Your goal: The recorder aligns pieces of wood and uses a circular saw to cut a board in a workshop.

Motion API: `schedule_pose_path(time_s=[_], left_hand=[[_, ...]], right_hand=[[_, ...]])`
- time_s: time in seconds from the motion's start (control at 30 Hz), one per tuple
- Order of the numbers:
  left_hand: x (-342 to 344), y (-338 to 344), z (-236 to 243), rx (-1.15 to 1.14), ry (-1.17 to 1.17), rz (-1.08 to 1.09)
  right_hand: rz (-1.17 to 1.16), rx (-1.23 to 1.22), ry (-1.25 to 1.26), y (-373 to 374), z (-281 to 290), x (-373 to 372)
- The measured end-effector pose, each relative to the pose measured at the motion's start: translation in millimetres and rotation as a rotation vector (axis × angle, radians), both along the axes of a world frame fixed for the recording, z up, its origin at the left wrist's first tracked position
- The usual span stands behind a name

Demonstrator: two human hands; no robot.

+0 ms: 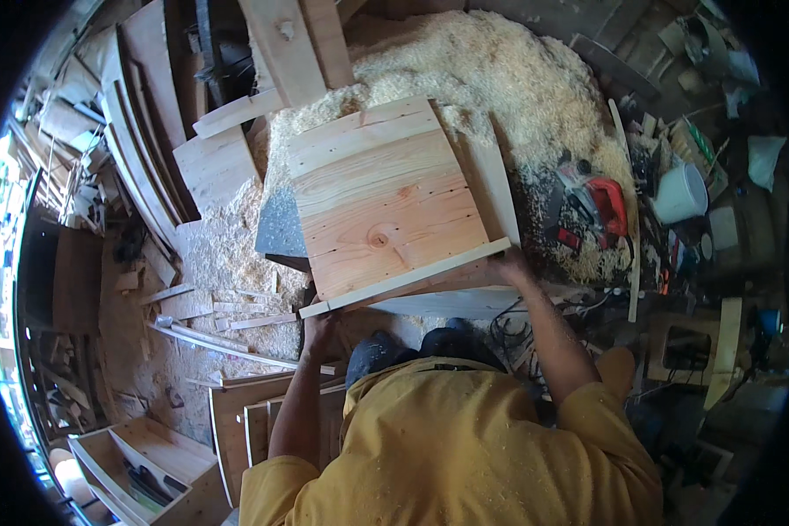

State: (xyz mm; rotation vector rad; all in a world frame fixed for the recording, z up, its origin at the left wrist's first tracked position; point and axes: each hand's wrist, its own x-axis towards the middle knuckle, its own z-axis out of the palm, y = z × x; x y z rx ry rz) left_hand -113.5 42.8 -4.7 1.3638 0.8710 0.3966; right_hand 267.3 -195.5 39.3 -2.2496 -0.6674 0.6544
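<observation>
A pale wooden strip [403, 279] lies along the near edge of a square wooden panel [381, 197] made of joined boards with knots and small dark holes. My left hand [319, 324] grips the strip near its left end, its fingers partly hidden below the wood. At the other end, my right hand [512, 265] is closed round the strip from underneath, and its fingertips are hidden. The strip slants, with its right end farther from me. Under the panel's left side shows a bluish-grey speckled surface [280, 226].
Wood shavings [517, 66] are heaped behind the panel. A red power planer [598, 209] rests among shavings to the right, near a white bucket [679, 193]. Long boards [140, 149] lean at the left. A wooden drawer-like box [153, 469] stands at lower left.
</observation>
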Motion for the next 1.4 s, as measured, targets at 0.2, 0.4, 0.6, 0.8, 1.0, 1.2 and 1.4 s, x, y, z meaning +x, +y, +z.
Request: schedule_pose_path(time_s=[0.2, 0.4, 0.6, 0.8, 1.0, 1.2, 1.4], left_hand=[[-5.5, 8.3, -11.8, 0.109, 0.073, -0.046], [-4.2, -0.9, -9.4, 0.109, 0.081, 0.015], [5.7, -3.1, 6.7, 0.059, 0.093, -0.021], [-1.4, -4.9, 11.1, 0.168, 0.128, -0.028], [-33.1, 4.5, 4.1, 0.255, 0.108, -0.097], [12.5, -18.5, 49.6, 0.175, 0.151, -0.040], [19.7, -28.3, 32.0, 0.091, 0.082, -0.021]], right_hand=[[0.058, -0.055, -0.198, -0.6, -23.7, 2.1], [-0.039, 0.009, 0.057, 1.5, -5.8, -6.5], [-0.032, 0.102, -0.121, -3.2, -21.3, -6.6], [0.058, 0.114, -0.253, -12.7, -24.7, -19.1], [0.137, 0.029, 0.009, -3.9, 15.8, -33.2], [-0.122, 0.227, -0.011, -23.7, -15.0, -32.0], [-0.137, 0.231, 0.036, -53.1, 6.7, -41.9]])
